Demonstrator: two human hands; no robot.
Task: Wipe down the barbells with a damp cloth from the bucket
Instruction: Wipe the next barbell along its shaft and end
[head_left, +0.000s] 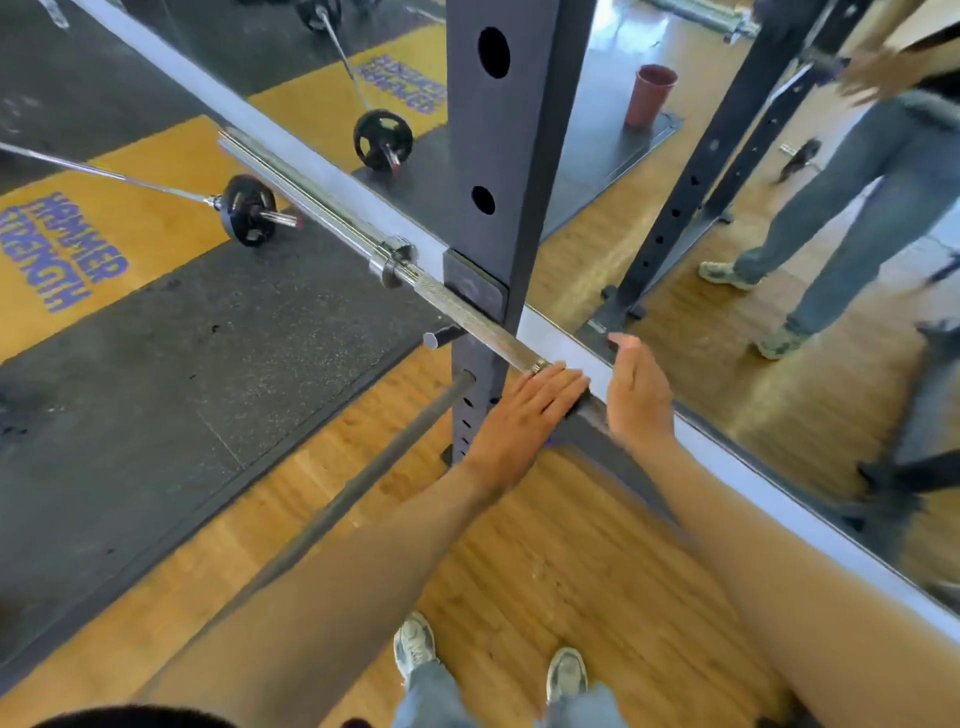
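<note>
Head view, looking down along a racked bar. A long chrome steel barbell with a knurled shaft (467, 306) lies across the hook of a dark blue perforated steel rack upright (493, 208), its bare sleeve running up and to the left; racked there, the shaft sits within easy reach of both arms and is kept from rolling. The left hand (524, 415) lies palm down on the shaft just right of the upright, fingers straight and close together, apparently pressing a dark cloth (576, 408) against the metal. Only a small dark edge shows beyond the fingertips, so what it is remains uncertain. The flat grip suits sliding pressure along the knurling, not lifting. The right hand (639, 395) stands on edge just beside the left, fingers straight and together, thumb side up, touching or nearly touching the bar; it holds nothing visible and probably steadies the shaft.

The bar thus passes directly under the left palm and against the right hand, while most of its knurled length and the whole sleeve lie to the left, beyond the upright. A reddish-brown plastic bucket (649, 93) appears in the wall mirror (779, 389), well apart from the hands. A second barbell carrying a black plate (247, 210) rests on the rubber and wood floor (545, 561).
</note>
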